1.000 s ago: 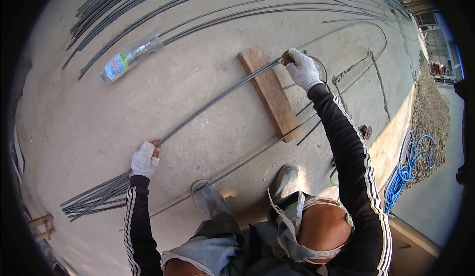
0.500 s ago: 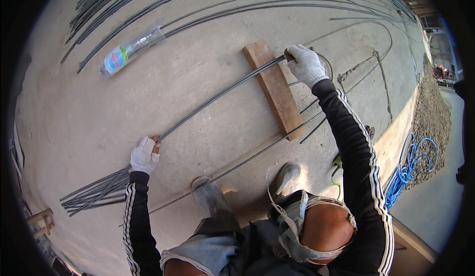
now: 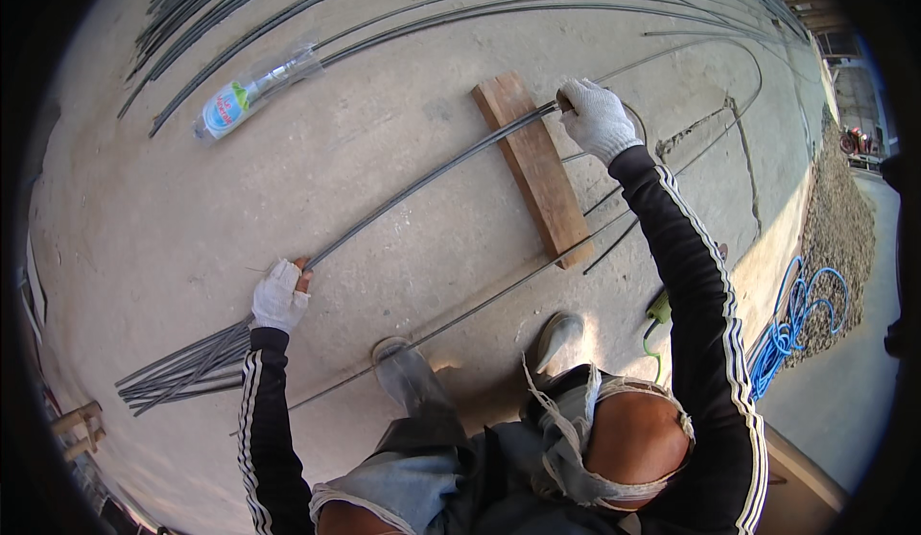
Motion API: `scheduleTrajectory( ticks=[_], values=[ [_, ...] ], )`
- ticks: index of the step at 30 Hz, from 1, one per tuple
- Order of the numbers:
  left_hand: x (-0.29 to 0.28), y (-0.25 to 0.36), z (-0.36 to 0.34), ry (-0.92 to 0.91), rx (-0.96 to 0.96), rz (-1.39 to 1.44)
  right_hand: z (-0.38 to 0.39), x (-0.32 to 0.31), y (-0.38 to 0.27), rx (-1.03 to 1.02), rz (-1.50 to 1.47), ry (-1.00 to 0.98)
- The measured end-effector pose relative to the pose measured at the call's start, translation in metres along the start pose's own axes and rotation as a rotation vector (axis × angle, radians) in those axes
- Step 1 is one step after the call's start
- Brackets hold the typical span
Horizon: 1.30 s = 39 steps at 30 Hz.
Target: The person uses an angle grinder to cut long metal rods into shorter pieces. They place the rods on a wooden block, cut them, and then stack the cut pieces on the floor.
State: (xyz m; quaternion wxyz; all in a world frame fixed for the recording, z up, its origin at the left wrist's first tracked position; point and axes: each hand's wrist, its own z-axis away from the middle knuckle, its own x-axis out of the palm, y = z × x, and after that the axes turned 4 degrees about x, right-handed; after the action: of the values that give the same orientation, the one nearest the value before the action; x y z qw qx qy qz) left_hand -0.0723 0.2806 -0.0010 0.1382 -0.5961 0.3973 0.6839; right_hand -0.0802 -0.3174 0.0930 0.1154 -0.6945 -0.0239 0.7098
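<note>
Both my hands wear white knit gloves and grip the same few steel rebar rods (image 3: 413,191), which run slantwise from lower left to upper right. My left hand (image 3: 280,296) is closed round them near a bundle of shorter rods (image 3: 187,374) on the concrete. At the far end my right hand (image 3: 595,118) holds the rods in a fist, just past a brown wooden block (image 3: 537,175) that they cross over. Another single rod (image 3: 480,303) passes over the lower end of the block and across my left boot (image 3: 395,367).
Long rebar (image 3: 403,26) lies along the far side, with a plastic bottle (image 3: 230,108) against it. A green power tool (image 3: 660,307) is partly hidden by my right arm. Blue hose (image 3: 787,319) coils beside a gravel pile (image 3: 835,247) at the right.
Little has moved. My right hand has shifted very slightly toward the right, still gripping the rods, and more of the green tool shows beside my right arm. My left hand stays in place.
</note>
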Motion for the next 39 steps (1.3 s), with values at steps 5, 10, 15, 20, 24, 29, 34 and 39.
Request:
scheduleTrajectory(
  ticks=[5, 10, 15, 20, 24, 29, 34, 39],
  values=[
    [0.000, -0.001, -0.001, -0.020, 0.017, -0.009, 0.002, 0.002, 0.004, -0.016, -0.046, 0.033],
    [0.000, 0.000, 0.000, -0.001, 0.010, -0.008, 0.002, 0.006, 0.003, -0.038, -0.031, 0.044],
    [0.001, -0.001, 0.000, -0.017, -0.013, -0.020, 0.000, 0.004, 0.000, -0.042, 0.060, 0.001],
    [0.001, -0.003, -0.001, -0.001, 0.023, 0.004, 0.000, 0.003, 0.000, 0.027, 0.112, -0.138],
    [0.001, -0.002, 0.001, -0.044, -0.014, -0.022, 0.008, 0.006, 0.001, -0.001, -0.017, 0.012],
    [0.001, -0.001, -0.001, 0.004, 0.016, 0.024, 0.006, 0.010, 0.007, -0.002, -0.018, 0.025],
    [-0.001, 0.002, -0.001, -0.035, -0.024, 0.004, 0.005, 0.014, 0.007, -0.031, 0.088, -0.061],
    [-0.002, 0.002, -0.001, -0.067, -0.046, -0.007, 0.011, 0.016, 0.006, 0.031, -0.050, 0.046]
  ],
)
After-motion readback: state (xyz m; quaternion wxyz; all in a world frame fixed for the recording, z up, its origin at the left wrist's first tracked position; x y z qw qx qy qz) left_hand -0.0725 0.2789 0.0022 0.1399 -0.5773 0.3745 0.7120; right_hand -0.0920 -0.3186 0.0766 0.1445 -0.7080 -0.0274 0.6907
